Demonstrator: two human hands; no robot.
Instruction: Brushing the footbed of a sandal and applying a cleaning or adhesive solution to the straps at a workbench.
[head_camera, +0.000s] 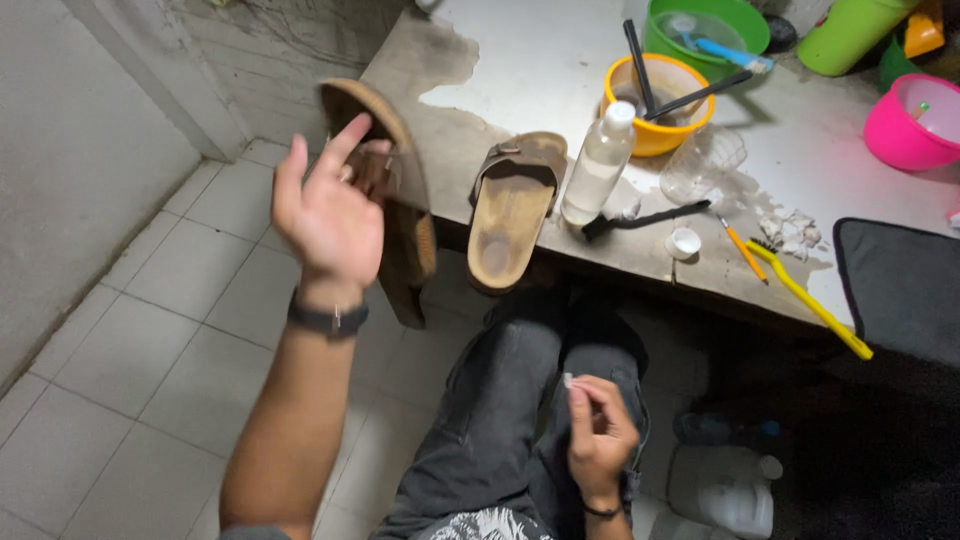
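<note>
Left hand: our left hand (328, 215) is raised above the tiled floor (120, 340), its grip closed on the brown sandal (395, 190); thumb and lower fingers hook the strap while the forefinger points up, free.
Held sandal: it hangs tilted, footbed turned away from us and sole edge toward the counter (560, 70), which we judge lets the hand turn it for a look at its sides.
Right hand: our right hand (598, 432) sits low over the lap, thumb and fingertips pinched together on a small white bit (568, 381); what the bit is we cannot tell.
Second sandal: the other sandal (512, 205) lies footbed up on the counter's near edge, heel overhanging toward us, within easy reach of either hand.
Bottle: a clear bottle (598, 165) with a white top stands upright just beside that sandal; its small white cap (683, 243) lies apart on the counter.
Brushes: a black brush (640, 220) lies by the bottle's base, and a yellow brush (810, 300) stretches toward the dark mat (900, 290).
Bowls: a yellow bowl (690, 125) holds two black sticks leaning out; green bowl (745, 20) and pink bowl (895, 135) stand farther back, out of the way.
Counter surface: wet patches and white scraps lie around the bottle and brushes.
</note>
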